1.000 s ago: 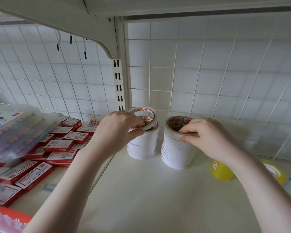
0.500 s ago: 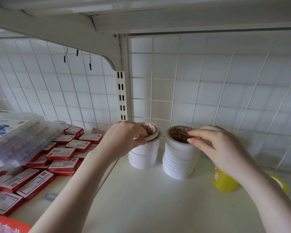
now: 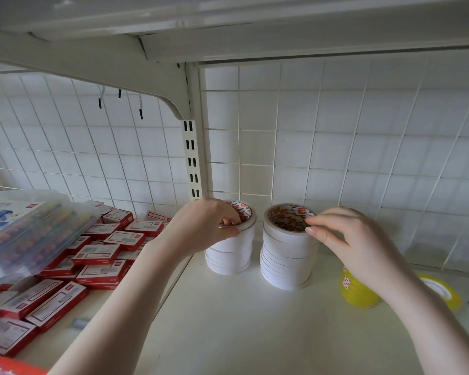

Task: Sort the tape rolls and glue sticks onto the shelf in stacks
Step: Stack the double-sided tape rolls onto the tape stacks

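Left hand (image 3: 206,228) pinches top tape roll (image 3: 241,215) of left stack (image 3: 229,253), fingers inside its core; right hand (image 3: 355,244) fingertips pinch rim of right stack (image 3: 287,255). Two white stacks side by side on shelf (image 3: 255,328); two yellow rolls (image 3: 355,292) right; red boxes (image 3: 98,254) left

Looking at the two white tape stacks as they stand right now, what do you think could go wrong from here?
1. The right stack looks unevenly aligned, lower rolls offset; pressure from the right hand at its top roll could topple it.
2. The left hand pinches the top roll of the left stack; withdrawing fingers from the core might drag it askew.
3. The stacks stand close together, so one falling may knock the other, or the yellow tape roll nearby.
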`<action>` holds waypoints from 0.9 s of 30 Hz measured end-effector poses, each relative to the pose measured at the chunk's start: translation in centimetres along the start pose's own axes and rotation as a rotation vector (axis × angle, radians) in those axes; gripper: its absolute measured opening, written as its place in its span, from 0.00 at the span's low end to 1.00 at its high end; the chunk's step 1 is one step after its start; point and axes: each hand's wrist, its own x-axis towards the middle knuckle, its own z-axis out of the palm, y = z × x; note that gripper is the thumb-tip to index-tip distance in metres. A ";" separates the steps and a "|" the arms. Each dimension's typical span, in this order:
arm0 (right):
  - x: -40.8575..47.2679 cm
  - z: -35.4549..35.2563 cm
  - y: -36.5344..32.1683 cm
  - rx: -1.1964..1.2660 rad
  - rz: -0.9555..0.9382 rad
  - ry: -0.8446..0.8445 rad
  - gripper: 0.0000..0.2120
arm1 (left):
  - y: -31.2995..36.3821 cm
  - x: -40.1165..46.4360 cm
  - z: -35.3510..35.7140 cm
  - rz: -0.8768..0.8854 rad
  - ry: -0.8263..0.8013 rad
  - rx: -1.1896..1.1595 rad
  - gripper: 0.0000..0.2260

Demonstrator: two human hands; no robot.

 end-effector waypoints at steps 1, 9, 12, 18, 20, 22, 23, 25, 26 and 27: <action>0.0 0.1 0.1 0.004 -0.003 0.003 0.08 | 0.1 0.0 0.0 -0.002 0.000 -0.004 0.03; 0.0 0.2 0.4 0.021 -0.016 0.012 0.07 | 0.3 0.3 0.1 -0.004 -0.004 -0.026 0.04; 0.0 0.2 0.4 0.023 -0.021 0.016 0.07 | 0.4 0.4 0.2 -0.010 -0.008 -0.042 0.04; -0.1 0.4 0.6 0.026 -0.037 0.027 0.06 | 0.4 0.4 0.4 -0.004 -0.005 -0.058 0.04; -0.1 0.5 0.7 0.027 -0.047 0.029 0.05 | 0.4 0.5 0.5 -0.009 -0.020 -0.066 0.04; -0.1 0.5 0.7 0.029 -0.052 0.033 0.05 | 0.2 0.5 0.4 -0.018 -0.036 -0.072 0.03; -0.1 0.5 0.8 0.031 -0.052 0.034 0.05 | 0.2 0.5 0.4 -0.021 -0.038 -0.076 0.03; -0.2 0.5 0.9 0.034 -0.052 0.036 0.05 | 0.2 0.5 0.4 -0.022 -0.031 -0.076 0.03; -0.2 0.5 0.9 0.036 -0.053 0.038 0.05 | 0.2 0.5 0.4 -0.021 -0.024 -0.073 0.03; -0.1 0.6 1.0 0.037 -0.052 0.038 0.05 | 0.3 0.5 0.4 -0.021 -0.015 -0.071 0.03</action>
